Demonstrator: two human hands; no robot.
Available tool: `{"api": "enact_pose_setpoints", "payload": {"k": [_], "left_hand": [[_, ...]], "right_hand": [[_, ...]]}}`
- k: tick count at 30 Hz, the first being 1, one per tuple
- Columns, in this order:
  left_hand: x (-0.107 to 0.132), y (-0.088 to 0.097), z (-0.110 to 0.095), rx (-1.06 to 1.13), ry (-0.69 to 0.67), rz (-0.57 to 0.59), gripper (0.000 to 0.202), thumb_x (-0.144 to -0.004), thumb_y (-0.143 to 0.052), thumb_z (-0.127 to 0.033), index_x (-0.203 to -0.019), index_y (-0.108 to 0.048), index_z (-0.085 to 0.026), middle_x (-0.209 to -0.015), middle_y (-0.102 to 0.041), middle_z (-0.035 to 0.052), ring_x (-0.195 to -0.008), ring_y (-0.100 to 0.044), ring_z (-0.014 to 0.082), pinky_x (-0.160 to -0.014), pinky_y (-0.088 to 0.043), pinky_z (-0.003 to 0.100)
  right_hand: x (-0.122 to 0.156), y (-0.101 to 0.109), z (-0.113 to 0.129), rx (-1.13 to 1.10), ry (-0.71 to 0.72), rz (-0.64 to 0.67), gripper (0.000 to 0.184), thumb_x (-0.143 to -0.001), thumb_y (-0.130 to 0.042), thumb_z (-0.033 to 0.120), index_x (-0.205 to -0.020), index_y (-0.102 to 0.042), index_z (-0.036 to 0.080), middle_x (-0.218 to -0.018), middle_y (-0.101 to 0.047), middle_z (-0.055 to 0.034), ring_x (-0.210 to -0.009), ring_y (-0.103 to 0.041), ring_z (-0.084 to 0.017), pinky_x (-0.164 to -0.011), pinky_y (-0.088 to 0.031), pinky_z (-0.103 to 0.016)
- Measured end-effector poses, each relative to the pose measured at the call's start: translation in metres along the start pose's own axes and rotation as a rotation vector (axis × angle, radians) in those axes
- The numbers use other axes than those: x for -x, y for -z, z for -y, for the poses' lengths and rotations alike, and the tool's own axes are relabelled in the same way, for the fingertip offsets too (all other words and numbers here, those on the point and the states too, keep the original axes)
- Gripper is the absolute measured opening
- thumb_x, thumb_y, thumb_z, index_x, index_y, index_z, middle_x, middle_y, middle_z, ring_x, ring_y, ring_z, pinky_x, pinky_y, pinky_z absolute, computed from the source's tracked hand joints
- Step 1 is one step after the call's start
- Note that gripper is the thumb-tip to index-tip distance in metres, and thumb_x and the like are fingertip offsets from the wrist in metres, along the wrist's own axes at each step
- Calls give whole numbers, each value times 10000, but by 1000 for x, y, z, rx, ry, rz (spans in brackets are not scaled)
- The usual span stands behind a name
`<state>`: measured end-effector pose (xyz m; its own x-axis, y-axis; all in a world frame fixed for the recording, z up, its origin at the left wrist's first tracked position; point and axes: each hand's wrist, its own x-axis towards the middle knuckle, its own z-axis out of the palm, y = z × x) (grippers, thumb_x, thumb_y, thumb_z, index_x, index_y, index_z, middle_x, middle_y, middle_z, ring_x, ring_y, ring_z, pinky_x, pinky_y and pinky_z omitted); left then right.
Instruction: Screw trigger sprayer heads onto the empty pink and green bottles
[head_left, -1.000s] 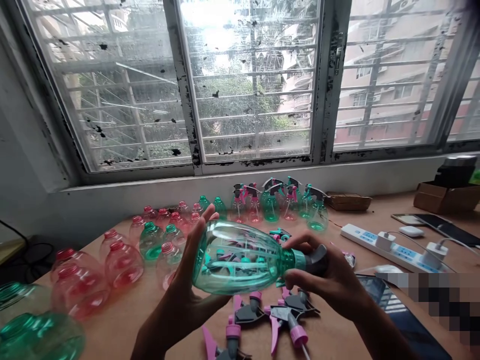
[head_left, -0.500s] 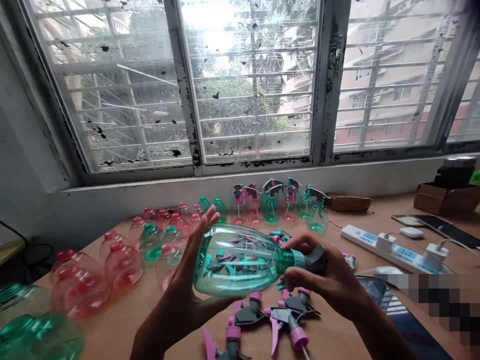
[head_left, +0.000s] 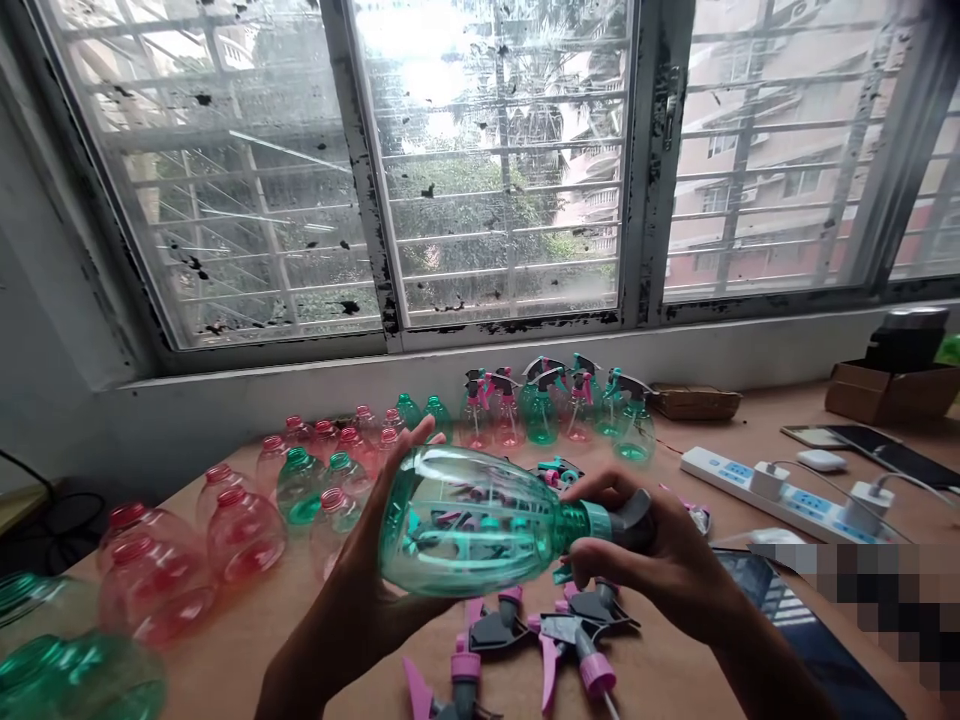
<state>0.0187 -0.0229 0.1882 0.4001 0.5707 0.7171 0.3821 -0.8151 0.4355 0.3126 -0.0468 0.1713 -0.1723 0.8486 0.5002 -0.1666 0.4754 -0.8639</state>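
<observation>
A clear green spray bottle (head_left: 465, 520) lies sideways in the air between my hands, its neck pointing right. My left hand (head_left: 367, 570) cups the base and the lower side of the bottle. At the neck, my right hand (head_left: 652, 550) grips the spray head (head_left: 619, 522), which has a teal collar and a dark grey body; thumb and fingers pinch around the collar. Under the bottle, several pink and grey spray heads (head_left: 499, 630) lie on the table. More teal and pink ones show behind and through the clear plastic.
Pink and green open bottles (head_left: 244, 530) stand in a group on the left. Several bottles with spray heads (head_left: 541, 410) stand at the back by the window. A white power strip (head_left: 765, 490), a dark tablet (head_left: 810, 630), phones and a cardboard box (head_left: 889, 392) occupy the right.
The bottle and my left hand have shifted very slightly left. Both hands keep their hold on the bottle and spray head.
</observation>
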Motion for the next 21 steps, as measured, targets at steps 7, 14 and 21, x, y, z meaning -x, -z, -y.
{"api": "enact_pose_setpoints", "payload": {"k": [7,14,21], "left_hand": [[4,-3,5,-43,12,3,1105,-945,-824,-400,-1740,-58,-459,-1829,-268,100,-1680,-281,406,-1288,-371,682],[4,3,3,-34,0,-11,1121,-866,-864,-552,-1741,-178,-409,-1817,-306,119,-1645,-350,443,-1241,-473,623],[3,-1,2,-62,-71,10,1072,-994,-764,-327,-1744,-6,-434,-1844,-210,118,-1682,-273,385,-1258,-449,623]], "right_hand": [[-2,0,-3,-74,-33,5,344,-884,-935,414,-1058,-724,205,-695,-752,25,-586,-760,-118,-530,-579,-148],[-1,-2,1,-32,-47,-37,359,-836,-973,378,-1036,-736,197,-723,-755,24,-594,-761,-116,-516,-566,-142],[-1,-5,8,-57,-88,-57,398,-815,-979,437,-1001,-726,194,-673,-742,25,-581,-760,-150,-524,-583,-193]]}}
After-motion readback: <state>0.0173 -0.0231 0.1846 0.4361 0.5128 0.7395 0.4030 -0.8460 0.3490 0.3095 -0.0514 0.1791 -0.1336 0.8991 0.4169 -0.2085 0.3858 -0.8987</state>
